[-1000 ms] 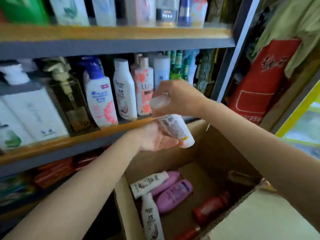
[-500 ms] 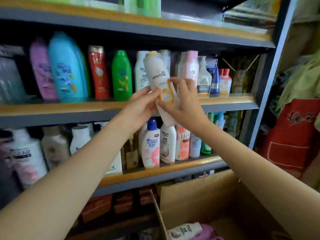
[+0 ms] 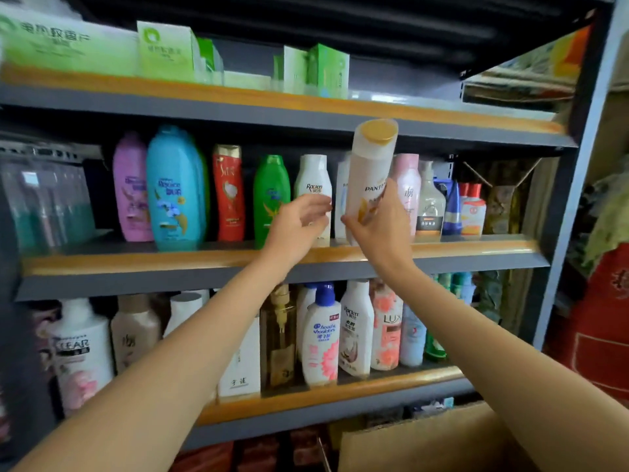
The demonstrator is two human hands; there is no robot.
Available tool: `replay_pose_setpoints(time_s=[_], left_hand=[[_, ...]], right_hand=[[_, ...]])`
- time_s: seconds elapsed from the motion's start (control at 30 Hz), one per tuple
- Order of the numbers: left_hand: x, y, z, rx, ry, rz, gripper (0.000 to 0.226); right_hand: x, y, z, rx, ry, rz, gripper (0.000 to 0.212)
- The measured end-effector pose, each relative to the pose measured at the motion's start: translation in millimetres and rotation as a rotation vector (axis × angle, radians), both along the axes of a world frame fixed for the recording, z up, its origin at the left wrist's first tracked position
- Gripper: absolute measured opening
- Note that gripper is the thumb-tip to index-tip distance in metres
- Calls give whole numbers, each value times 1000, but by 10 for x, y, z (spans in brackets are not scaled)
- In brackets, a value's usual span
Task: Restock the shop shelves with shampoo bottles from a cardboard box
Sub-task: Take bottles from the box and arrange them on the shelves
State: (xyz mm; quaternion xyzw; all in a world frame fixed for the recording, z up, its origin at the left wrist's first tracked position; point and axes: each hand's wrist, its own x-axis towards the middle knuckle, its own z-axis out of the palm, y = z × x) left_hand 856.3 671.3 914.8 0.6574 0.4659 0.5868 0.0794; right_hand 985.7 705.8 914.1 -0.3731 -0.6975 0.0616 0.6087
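So the Pantene bottle is up at the middle shelf right now, gold cap on top, leaning a bit to the right. My right hand has it by the lower half, fingers and thumb curled round the label, and the bottle's base looks to be at the shelf's front edge, though the hand hides whether it actually touches. My left hand is just left of that bottle with loosely bent fingers, in front of the white Rejoice bottle standing on the shelf; can't tell if it's touching it. Further left on that shelf stand a green bottle, a red one and a big blue one. The cardboard box sits below the shelf, bottom right of view.
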Motion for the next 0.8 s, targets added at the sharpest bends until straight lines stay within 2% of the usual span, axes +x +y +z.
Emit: replay_pose_setpoints(time_s=[0.17,0.27,0.4,0.63,0.8], left_hand=[[-188,135,-53,-11,107,152,30],[-161,232,-32,-19,152,171,29],[-110,333,-3,-56,195,194,29],[-77,446,-50,-133,235,208,35],[-22,499,-82,-129,253,228,34]], right_hand=[[102,351,236,-127,67,-37,58],[77,519,214,-205,16,-25,61],[-18,652,110,-224,-41,-35,55],[-189,831,63,-407,-142,-160,45],[-201,873,120,-417,-240,-218,55]])
